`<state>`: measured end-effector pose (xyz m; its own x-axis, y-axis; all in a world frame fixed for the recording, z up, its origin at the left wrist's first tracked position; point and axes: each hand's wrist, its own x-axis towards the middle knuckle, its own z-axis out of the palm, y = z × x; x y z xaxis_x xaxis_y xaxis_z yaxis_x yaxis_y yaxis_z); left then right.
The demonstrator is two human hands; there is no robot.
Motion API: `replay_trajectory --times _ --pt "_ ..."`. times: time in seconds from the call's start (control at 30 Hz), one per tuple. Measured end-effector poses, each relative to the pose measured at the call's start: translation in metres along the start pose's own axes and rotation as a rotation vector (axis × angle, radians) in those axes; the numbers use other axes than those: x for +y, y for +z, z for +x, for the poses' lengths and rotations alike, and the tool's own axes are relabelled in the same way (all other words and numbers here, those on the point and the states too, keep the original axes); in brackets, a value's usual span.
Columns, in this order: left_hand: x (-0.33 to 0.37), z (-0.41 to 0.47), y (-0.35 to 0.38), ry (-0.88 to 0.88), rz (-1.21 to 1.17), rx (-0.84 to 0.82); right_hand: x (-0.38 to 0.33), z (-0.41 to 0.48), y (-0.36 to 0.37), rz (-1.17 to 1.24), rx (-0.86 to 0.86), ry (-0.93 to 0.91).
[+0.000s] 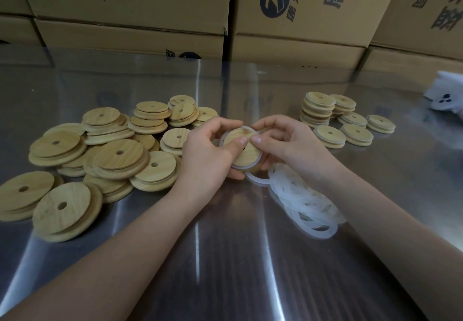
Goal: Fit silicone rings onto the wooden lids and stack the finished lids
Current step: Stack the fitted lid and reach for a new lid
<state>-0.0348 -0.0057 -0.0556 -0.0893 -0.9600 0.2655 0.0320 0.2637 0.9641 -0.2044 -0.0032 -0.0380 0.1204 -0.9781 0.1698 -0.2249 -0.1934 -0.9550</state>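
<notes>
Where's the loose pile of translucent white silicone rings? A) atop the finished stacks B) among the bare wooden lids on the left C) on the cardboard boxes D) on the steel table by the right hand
D: the pile of translucent white silicone rings lies on the steel table beside the right hand, which grips a round wooden lid with the left hand.

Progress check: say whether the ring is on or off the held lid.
On: the silicone ring circles the held lid between left hand and right hand. Fully seated: cannot tell, hands cover part.
</notes>
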Motion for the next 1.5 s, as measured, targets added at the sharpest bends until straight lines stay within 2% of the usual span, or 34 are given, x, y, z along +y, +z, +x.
replay_trajectory --times 0.23,0.63,0.77,0.9,1.03,1.2,1.33,1.5 --pt "-0.002 0.0 0.002 -0.012 -0.021 -0.004 0.0 0.001 -0.002 -0.006 -0.016 0.035" --pt "-0.001 0.001 0.003 -0.074 0.021 0.031 -0.005 0.002 -0.004 0.061 0.066 0.089" --pt "0.001 0.0 0.004 -0.092 0.042 0.035 -0.006 0.004 -0.006 0.089 0.154 0.089" --pt "0.003 -0.002 0.005 -0.082 0.12 0.012 -0.005 0.007 -0.016 0.087 0.318 0.106" --pt "0.0 -0.003 0.004 0.007 0.293 -0.01 -0.002 0.013 -0.032 0.059 0.542 0.143" --pt "0.004 -0.004 0.001 0.17 0.602 0.067 0.006 0.018 -0.061 0.0 0.775 0.175" --pt "0.006 -0.003 -0.003 0.255 0.835 0.129 0.013 0.02 -0.081 -0.021 0.886 0.218" --pt "0.01 -0.002 -0.007 0.202 1.163 0.122 0.02 0.02 -0.094 -0.053 0.922 0.301"
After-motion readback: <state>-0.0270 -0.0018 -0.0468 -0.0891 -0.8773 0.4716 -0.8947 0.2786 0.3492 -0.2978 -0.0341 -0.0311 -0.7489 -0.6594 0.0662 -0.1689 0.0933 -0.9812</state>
